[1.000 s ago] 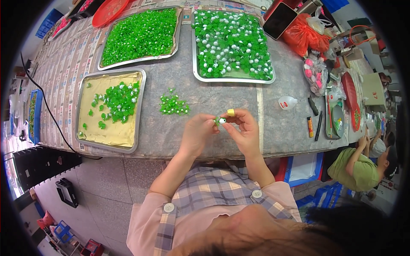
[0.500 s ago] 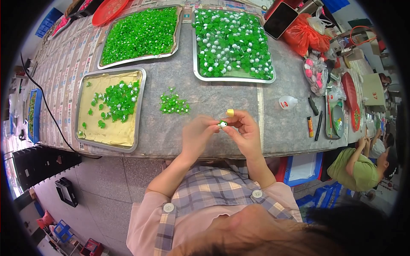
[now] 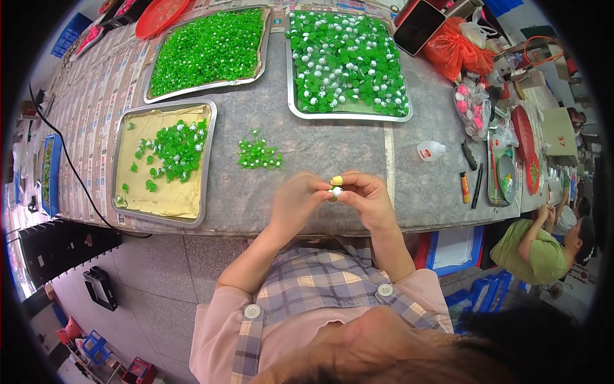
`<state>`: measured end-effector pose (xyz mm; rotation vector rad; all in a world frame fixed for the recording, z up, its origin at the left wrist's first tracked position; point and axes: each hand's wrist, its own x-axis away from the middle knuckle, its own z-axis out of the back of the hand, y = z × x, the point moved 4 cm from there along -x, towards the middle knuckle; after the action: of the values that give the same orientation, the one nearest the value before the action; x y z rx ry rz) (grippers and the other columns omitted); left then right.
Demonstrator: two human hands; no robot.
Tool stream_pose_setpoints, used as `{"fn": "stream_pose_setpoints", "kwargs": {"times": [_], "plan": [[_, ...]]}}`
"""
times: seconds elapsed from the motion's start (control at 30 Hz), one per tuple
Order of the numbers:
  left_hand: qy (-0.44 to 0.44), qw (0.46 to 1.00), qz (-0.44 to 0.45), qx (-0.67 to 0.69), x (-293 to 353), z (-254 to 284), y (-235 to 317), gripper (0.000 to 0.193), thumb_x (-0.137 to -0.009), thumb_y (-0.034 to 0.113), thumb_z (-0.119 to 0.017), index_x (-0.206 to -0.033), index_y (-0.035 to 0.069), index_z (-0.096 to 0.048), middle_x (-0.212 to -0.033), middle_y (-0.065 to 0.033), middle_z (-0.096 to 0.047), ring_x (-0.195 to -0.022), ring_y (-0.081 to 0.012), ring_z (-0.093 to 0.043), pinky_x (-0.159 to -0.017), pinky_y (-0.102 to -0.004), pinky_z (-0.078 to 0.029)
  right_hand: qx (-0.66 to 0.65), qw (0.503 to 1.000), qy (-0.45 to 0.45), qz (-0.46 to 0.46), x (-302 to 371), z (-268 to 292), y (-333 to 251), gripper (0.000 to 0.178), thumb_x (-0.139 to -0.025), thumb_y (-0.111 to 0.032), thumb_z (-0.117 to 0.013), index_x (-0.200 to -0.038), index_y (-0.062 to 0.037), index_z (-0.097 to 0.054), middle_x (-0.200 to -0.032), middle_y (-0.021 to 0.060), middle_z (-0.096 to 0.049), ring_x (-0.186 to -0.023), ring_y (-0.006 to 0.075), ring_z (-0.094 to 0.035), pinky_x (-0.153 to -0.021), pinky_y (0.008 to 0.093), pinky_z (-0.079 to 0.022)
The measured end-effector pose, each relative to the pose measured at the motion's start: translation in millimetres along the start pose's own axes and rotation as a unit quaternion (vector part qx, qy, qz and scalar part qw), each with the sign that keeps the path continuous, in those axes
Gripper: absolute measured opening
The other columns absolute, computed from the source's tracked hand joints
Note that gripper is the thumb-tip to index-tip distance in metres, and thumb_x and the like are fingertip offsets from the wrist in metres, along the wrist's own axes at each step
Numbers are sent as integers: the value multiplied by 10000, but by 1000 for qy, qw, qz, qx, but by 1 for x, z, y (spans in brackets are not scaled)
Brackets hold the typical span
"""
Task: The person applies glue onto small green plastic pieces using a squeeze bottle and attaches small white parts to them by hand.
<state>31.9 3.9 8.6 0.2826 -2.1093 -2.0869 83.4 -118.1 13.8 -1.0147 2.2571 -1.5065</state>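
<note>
Between my two hands, just above the table's near edge, is a small green piece with a white ball (image 3: 337, 191). My right hand (image 3: 366, 200) pinches it between thumb and fingers, and a yellow finger cover (image 3: 336, 180) sits on one fingertip. My left hand (image 3: 295, 201), partly blurred, has its fingertips closed against the piece's left side. Beyond my hands lies a loose pile of small green pieces with white tips (image 3: 259, 153). To the left, a metal tray lined with tan paper (image 3: 137, 198) holds green pieces with white balls (image 3: 179, 150).
At the back stand a tray of small green pieces (image 3: 208, 51) and a tray of green pieces with white balls (image 3: 348, 64). On the right lie a white bottle (image 3: 430, 151), a glue stick (image 3: 465, 187), a black pen (image 3: 477, 185) and red bags (image 3: 454, 51). A co-worker (image 3: 531, 246) sits farther right.
The right forefinger with the yellow cover has curled down onto the piece. The piece has turned, so its white ball faces differently. The left hand remains at its side.
</note>
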Motion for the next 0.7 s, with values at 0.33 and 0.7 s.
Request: {"fn": "stream_pose_setpoints", "kwargs": {"times": [0.33,0.7], "plan": [[-33,986,-46,-154,-4,2,16,129,-640,161,-601,-736,75,-590,-700,-54,-548,-670,-203,-513,-584,-280,-401,-79,995,31,-43,0,4,13,176,-706,-7,-550,-877,32,-543,-815,65,-539,-736,143,-534,-669,244,-441],[39,958,-139,-246,14,35,0,132,-615,94,-609,-740,66,-577,-696,-55,-538,-663,-206,-506,-588,-275,-405,150,988,-12,-14,-19,-17,21,207,-717,-38,-546,-916,16,-528,-826,59,-541,-740,129,-532,-665,236,-437]]}}
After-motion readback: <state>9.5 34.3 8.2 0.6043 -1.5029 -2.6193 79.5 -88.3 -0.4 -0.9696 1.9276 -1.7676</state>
